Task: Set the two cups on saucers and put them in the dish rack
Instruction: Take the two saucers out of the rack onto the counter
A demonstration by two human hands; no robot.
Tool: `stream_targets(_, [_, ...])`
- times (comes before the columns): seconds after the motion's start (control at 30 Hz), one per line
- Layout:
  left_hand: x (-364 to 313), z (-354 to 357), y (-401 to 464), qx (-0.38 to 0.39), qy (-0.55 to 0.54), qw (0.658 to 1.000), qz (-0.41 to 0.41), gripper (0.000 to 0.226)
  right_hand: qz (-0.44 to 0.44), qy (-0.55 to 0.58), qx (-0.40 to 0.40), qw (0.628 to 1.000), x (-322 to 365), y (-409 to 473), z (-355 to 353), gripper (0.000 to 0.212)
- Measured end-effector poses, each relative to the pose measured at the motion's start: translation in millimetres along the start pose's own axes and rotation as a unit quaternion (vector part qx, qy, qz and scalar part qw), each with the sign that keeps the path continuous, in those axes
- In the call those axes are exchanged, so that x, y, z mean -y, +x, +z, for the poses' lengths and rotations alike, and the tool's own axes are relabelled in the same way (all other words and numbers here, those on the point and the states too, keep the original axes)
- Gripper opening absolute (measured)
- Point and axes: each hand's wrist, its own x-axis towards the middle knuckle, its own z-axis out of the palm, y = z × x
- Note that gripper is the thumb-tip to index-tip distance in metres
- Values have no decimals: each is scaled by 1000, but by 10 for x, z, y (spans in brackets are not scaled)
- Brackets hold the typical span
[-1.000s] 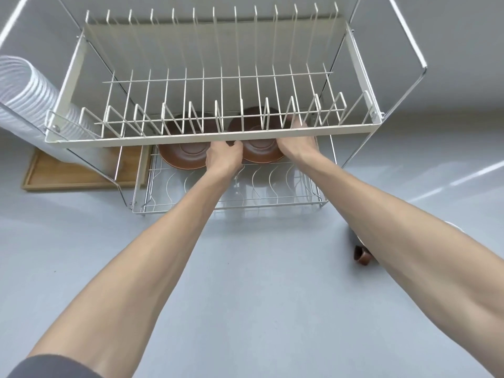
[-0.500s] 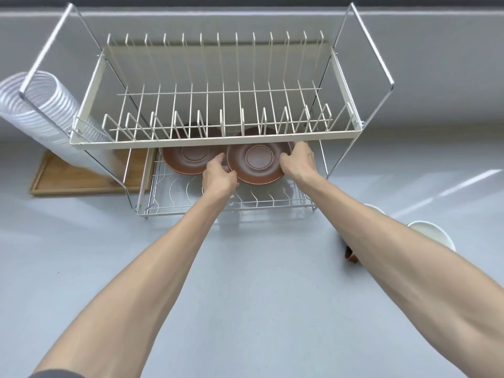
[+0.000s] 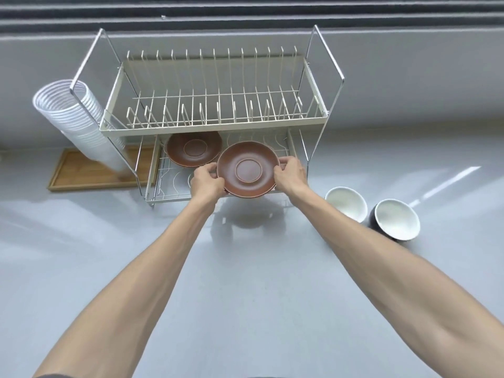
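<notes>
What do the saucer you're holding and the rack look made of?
Saucer: probably glazed ceramic, brown with a soft satin sheen and a moulded centre ring. Dish rack: metal wire, the upper tier coated cream, the side frame and lower basket bare and shiny.

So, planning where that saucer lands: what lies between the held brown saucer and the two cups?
Head view: only the right hand and bare grey counter separate brown saucer and white-lined cups.

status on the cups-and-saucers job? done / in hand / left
Done: nothing visible. In hand: left hand and right hand grip one brown saucer at the dish rack front. Left: second saucer sits on the lower shelf; both cups stand on the counter, not on saucers.
</notes>
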Motion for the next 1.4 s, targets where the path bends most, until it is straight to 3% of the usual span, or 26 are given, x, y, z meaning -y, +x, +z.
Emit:
stream_targets(0.27, [222, -41, -598, -5, -23, 1000, -20, 56, 39, 58, -2, 998, -400, -593, -130, 34])
stream_targets(0.57, [391, 104, -1317, 56, -57, 996, -33, 39, 52, 109, -19, 993, -1005, -1166, -510, 30])
stream_targets(1.0, [576, 1180, -2135, 148, -6, 987, -69, 33, 121, 104, -59, 985, -2193, -1575, -1454, 28])
stream_targets(1.4, [779, 1904, -2478, 179, 35, 978, -98, 37, 178, 96, -70, 977, -2875, -1625, -1942, 29])
